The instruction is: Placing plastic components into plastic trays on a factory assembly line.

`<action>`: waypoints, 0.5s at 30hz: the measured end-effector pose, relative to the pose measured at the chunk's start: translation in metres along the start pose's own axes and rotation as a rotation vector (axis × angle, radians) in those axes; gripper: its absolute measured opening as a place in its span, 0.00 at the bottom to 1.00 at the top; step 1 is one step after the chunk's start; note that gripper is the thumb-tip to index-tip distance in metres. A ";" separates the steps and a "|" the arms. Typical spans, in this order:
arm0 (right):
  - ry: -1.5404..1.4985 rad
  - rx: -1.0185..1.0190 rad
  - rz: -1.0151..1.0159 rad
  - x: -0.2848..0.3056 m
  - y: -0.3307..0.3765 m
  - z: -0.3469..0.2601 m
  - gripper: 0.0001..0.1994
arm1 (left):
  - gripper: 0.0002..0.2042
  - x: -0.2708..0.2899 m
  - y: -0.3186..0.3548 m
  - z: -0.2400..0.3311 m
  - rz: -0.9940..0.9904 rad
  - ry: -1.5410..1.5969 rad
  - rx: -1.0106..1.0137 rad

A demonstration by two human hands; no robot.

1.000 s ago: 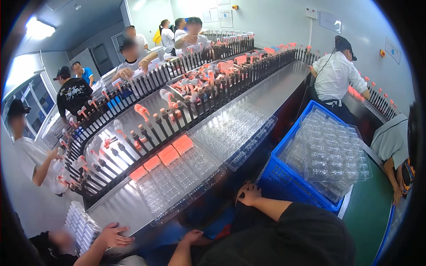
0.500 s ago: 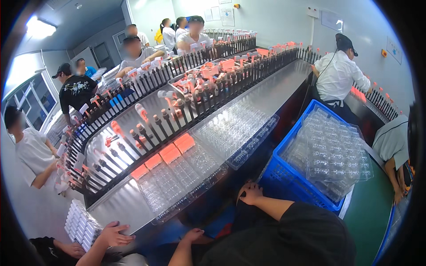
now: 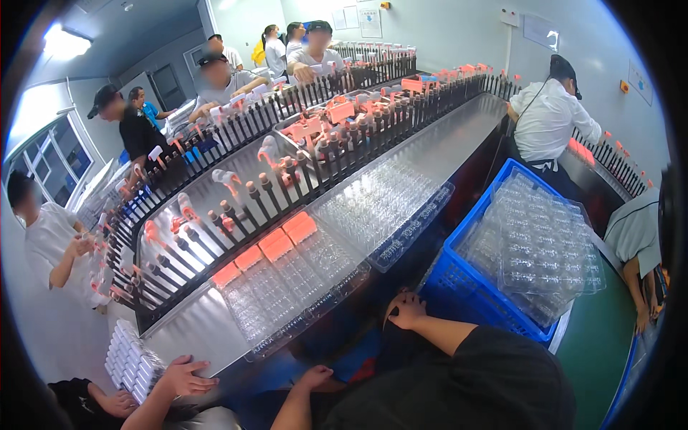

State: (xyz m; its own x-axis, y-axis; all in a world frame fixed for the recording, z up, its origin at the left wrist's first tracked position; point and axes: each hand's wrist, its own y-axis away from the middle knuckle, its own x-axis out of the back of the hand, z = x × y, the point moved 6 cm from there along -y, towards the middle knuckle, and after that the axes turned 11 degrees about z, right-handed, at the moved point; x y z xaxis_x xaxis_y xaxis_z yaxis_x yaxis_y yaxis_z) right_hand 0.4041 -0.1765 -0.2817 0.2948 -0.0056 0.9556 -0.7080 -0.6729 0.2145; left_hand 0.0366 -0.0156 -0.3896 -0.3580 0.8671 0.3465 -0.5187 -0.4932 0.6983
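Observation:
My right hand (image 3: pixel 406 309) lies over my dark-clothed knee with its fingers spread and nothing in it. Lower down, my left hand (image 3: pixel 314 378) rests near my other leg. Its fingers are mostly hidden, and no object shows in it. Beyond my hands, clear plastic trays (image 3: pixel 294 287) lie along the metal ledge (image 3: pixel 190 319). Several pink ridged pieces (image 3: pixel 277 245) sit at the far ends of the nearer trays. To the right of my right hand stands a blue crate (image 3: pixel 462 294) heaped with clear molded trays (image 3: pixel 548 240).
Behind the ledge runs a looped line of black posts (image 3: pixel 261 201) carrying pink and white parts. A neighbour's hand (image 3: pixel 190 378) reaches the ledge at left, beside a stack of white tubular pieces (image 3: pixel 130 365). Several people work around the line; a green surface (image 3: pixel 598 344) lies at right.
Parts on the near row of posts have shifted left. At far left, one person has raised a hand, and another in black has turned toward the line. My hands have hardly moved.

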 end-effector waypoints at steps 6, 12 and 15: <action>-0.011 0.001 0.088 -0.002 0.005 0.013 0.35 | 0.21 -0.029 0.109 0.164 -0.137 -0.254 -0.481; 0.036 0.080 0.141 -0.003 0.002 -0.004 0.34 | 0.20 0.015 0.265 0.335 -0.102 -0.255 -1.055; 0.026 0.090 0.161 -0.002 -0.004 -0.004 0.33 | 0.20 0.069 0.278 0.388 0.121 -0.252 -1.288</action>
State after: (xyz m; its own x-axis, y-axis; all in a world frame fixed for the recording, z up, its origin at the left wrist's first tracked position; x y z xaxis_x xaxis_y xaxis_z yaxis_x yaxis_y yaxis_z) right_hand 0.4033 -0.1708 -0.2832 0.1644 -0.0998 0.9813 -0.6842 -0.7281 0.0406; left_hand 0.1688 -0.0660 0.0715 -0.3734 0.7328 0.5688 -0.9071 -0.1599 -0.3894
